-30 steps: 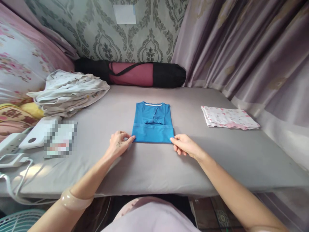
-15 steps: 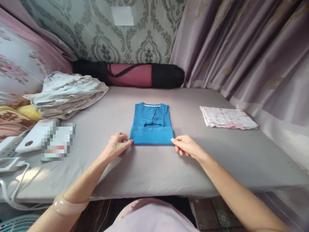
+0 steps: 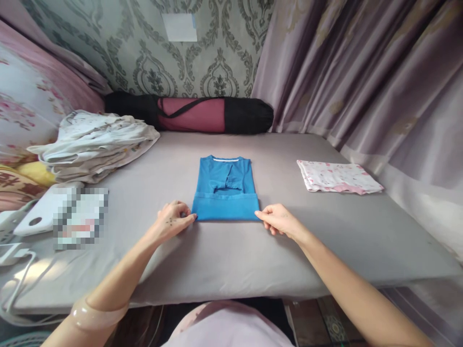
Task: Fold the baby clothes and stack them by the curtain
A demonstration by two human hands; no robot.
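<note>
A blue shirt (image 3: 226, 207) lies partly folded on the grey-covered surface, its collar at the far end and its bottom part turned up over the body. The sleeves are tucked inward across the middle. My left hand (image 3: 174, 219) pinches the near left corner of the fold between thumb and fingers. At the near right corner, my right hand (image 3: 278, 219) grips the cloth the same way, thumb on top. Both wrists rest low, close to the surface.
Stacked pale clothes (image 3: 97, 144) are at the left, near a white device (image 3: 45, 209) and cables. A folded pink-patterned cloth (image 3: 338, 176) lies at the right. Along the wall stretches a black and maroon bag (image 3: 195, 114). Curtains (image 3: 325, 67) hang at the right.
The view has shifted slightly. Both hands keep their pinch on the shirt's near corners, and its fold looks nearly the same.
</note>
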